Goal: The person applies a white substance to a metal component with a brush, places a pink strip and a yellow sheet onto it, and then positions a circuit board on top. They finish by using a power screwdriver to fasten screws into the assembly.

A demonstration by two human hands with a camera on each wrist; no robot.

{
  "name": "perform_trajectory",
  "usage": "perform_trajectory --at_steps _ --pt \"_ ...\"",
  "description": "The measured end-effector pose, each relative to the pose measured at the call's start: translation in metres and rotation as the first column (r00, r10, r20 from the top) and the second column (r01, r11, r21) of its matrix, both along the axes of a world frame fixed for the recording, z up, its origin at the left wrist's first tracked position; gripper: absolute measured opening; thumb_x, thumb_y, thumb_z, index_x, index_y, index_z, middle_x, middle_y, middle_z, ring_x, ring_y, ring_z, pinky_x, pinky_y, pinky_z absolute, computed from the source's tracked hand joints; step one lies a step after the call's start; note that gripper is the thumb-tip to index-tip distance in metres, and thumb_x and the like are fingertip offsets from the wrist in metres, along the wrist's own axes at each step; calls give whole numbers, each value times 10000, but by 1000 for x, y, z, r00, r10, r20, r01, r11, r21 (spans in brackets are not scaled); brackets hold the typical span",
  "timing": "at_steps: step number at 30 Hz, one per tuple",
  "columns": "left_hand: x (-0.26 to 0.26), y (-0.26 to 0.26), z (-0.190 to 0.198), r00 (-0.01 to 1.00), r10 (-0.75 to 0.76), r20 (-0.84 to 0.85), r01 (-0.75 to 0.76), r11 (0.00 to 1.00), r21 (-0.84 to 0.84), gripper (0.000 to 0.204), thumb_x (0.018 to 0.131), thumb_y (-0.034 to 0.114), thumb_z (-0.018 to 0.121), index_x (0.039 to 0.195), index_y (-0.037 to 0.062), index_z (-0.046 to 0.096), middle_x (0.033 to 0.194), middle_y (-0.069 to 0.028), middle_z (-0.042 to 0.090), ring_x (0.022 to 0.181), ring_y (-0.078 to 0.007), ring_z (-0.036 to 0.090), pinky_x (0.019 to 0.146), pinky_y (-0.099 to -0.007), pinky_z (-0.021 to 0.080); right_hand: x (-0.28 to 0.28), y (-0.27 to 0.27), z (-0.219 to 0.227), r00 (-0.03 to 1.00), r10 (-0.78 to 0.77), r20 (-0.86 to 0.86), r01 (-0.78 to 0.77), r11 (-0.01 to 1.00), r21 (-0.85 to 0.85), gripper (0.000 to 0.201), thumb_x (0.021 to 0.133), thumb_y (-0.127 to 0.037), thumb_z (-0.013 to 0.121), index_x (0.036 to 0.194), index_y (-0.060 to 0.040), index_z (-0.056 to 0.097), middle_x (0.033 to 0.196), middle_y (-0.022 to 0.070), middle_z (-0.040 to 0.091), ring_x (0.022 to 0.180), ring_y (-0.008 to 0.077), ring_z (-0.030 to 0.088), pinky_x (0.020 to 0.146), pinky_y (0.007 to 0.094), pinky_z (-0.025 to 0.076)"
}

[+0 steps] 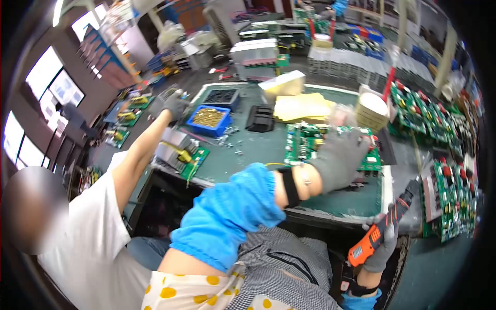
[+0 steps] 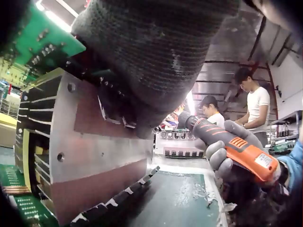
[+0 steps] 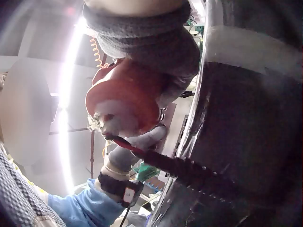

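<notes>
My gloved left hand (image 1: 338, 157) reaches over a green circuit board (image 1: 301, 147) on the bench mat, its fingertips down at the board's right part. In the left wrist view the grey glove (image 2: 147, 52) overlaps a metal heat sink (image 2: 104, 161) with pinkish strips and black components, beside a green board (image 2: 42, 38). The fingertips are hidden there, and I cannot tell whether they grip anything. Low at the bench's front right, my gloved right hand (image 1: 383, 248) grips an orange and black electric screwdriver (image 1: 369, 246), its tip pointing up and away. Its cord (image 3: 163, 161) trails from the rear end.
A blue bin of brass-coloured screws (image 1: 208, 118), a black tray (image 1: 222, 98), a black holder (image 1: 260, 119) and yellow sheets (image 1: 305, 107) lie on the mat. Populated boards (image 1: 452, 199) crowd the right side. At the left a person in a white shirt (image 1: 88, 222) reaches across the bench.
</notes>
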State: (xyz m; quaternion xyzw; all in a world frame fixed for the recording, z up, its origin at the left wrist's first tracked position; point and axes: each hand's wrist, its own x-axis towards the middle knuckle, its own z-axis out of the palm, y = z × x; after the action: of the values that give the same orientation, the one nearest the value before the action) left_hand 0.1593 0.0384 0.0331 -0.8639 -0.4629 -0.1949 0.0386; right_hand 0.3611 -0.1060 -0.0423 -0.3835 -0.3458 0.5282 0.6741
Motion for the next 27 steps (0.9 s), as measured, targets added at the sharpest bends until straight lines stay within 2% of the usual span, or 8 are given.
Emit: perform_trajectory --at_steps 6,9,11,12,13,15,18,27 --pt "7 -6 6 994 92 -60 -92 996 8 854 777 495 759 1422 46 424 1439 -186 451 1403 -392 367 1155 -611 213 -2 -12 -3 998 -15 62 14 1000 15 679 953 -362 580 1474 13 358 985 86 579 879 200 606 761 338 534" --pt "-17 -23 29 995 -26 100 24 1000 19 842 814 490 737 1449 40 414 1511 -231 377 1430 -438 313 1180 -557 211 2 -15 -3 997 -10 82 6 999 48 692 954 -378 593 1471 18 358 973 79 579 874 194 605 740 326 536" --pt "-63 -21 30 889 -171 425 116 981 153 653 847 382 724 1374 69 500 1274 -201 586 1198 -347 581 1002 -434 464 5 -19 -4 998 -29 62 28 1000 14 719 939 -385 619 1472 19 356 954 73 579 871 197 609 734 321 536" --pt "-90 -38 48 899 54 434 -49 999 -22 515 861 290 705 1298 60 558 1110 -191 646 1036 -350 649 889 -417 517 5 -20 -2 997 -41 64 41 999 8 724 935 -385 624 1472 19 356 950 73 579 870 196 609 732 321 537" --pt "-119 -38 51 877 248 411 -178 963 -201 414 877 253 667 1222 33 607 1055 -200 657 1001 -370 651 881 -431 514 5 -20 -1 996 -53 66 53 999 5 728 931 -386 629 1472 19 357 946 73 579 869 196 609 731 322 537" --pt "-199 -19 22 930 305 204 -287 951 -113 323 873 253 630 1122 53 675 1026 -171 689 937 -362 667 826 -414 533 4 -18 1 996 -56 67 57 998 -11 718 924 -363 628 1471 17 359 950 76 578 860 195 610 733 327 541" --pt "-273 -15 -10 730 612 -305 -684 650 -331 265 796 171 661 1040 135 757 944 -151 725 925 -346 684 845 -417 540 -1 -11 2 998 -34 53 34 999 -11 718 919 -352 628 1473 16 357 957 78 578 856 197 613 731 330 547" --pt "-295 -16 -36 746 561 -358 -663 673 -328 236 853 212 661 1060 222 775 1026 -103 733 969 -318 695 857 -427 548 -9 -6 0 999 8 37 -6 999 -47 799 875 -406 665 1482 5 348 951 79 576 868 204 619 728 338 562"
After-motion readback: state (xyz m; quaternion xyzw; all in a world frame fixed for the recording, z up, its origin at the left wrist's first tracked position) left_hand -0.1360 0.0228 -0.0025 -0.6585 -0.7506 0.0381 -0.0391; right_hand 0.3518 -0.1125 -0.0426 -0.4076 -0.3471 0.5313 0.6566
